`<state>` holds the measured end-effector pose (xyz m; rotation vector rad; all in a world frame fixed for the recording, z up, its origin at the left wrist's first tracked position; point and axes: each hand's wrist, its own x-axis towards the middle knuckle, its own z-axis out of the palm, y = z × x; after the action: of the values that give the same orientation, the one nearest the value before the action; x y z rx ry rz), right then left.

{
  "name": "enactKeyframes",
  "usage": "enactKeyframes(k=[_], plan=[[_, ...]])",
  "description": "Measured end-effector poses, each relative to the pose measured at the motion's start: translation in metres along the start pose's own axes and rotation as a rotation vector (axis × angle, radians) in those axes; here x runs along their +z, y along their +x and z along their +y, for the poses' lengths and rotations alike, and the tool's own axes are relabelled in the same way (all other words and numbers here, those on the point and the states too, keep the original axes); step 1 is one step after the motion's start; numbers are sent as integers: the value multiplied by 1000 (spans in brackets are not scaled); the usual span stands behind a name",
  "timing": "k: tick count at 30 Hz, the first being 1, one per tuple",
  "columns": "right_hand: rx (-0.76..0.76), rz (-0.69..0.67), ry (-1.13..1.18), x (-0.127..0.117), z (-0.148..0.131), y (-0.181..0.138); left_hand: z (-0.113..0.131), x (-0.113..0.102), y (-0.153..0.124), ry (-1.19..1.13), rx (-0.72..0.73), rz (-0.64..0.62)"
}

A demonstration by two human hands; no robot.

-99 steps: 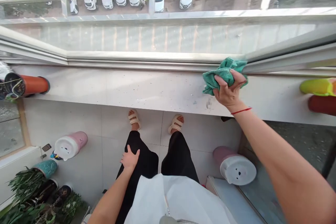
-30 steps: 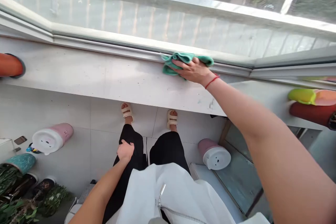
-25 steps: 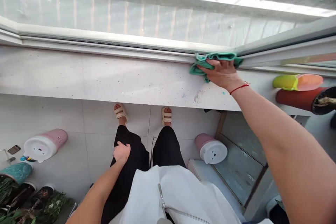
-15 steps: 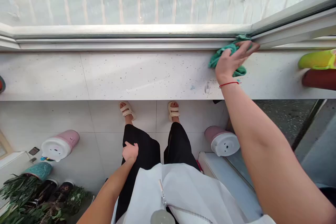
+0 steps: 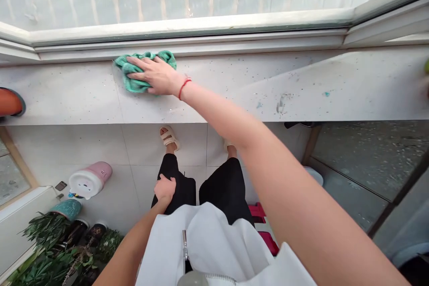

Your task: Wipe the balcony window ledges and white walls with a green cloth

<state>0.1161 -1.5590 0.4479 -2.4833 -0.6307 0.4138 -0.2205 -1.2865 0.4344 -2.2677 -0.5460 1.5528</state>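
Note:
My right hand (image 5: 154, 76) presses a crumpled green cloth (image 5: 134, 84) flat against the speckled white window sill (image 5: 234, 85), close to the metal window frame (image 5: 201, 40). Its fingers lie spread over the cloth, holding it down. A red string circles that wrist. My left hand (image 5: 165, 187) rests on my left thigh over black trousers, fingers curled loosely on the fabric, holding nothing. My sandalled feet stand on the tiled floor below the sill.
A smudge and small blue flecks (image 5: 280, 103) mark the sill to the right. An orange pot (image 5: 10, 103) stands at the sill's left end. A pink-and-white stool (image 5: 90, 179), potted plants (image 5: 60, 241) and a glass panel (image 5: 362, 174) surround my legs.
My right hand has swept the green cloth leftward along the sill, from the right corner by the window frame to left of centre. The left hand stays on my thigh.

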Motion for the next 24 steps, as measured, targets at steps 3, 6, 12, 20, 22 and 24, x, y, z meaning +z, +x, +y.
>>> enactKeyframes(k=[3, 6, 12, 20, 22, 24], plan=[[9, 49, 0, -12, 57, -85, 12, -8, -9, 32, 3, 12], [153, 94, -41, -17, 111, -194, 24, -12, -14, 69, -12, 23], [992, 440, -145, -8, 184, -383, 30, -12, -13, 117, -51, 28], [1529, 1289, 12, 17, 219, -276, 20, -17, -6, 112, -34, 40], [1533, 1259, 50, 30, 203, -214, 15, -17, -2, 109, -27, 44], [1435, 1151, 106, 41, 166, -160, 12, -17, 2, 107, -23, 51]])
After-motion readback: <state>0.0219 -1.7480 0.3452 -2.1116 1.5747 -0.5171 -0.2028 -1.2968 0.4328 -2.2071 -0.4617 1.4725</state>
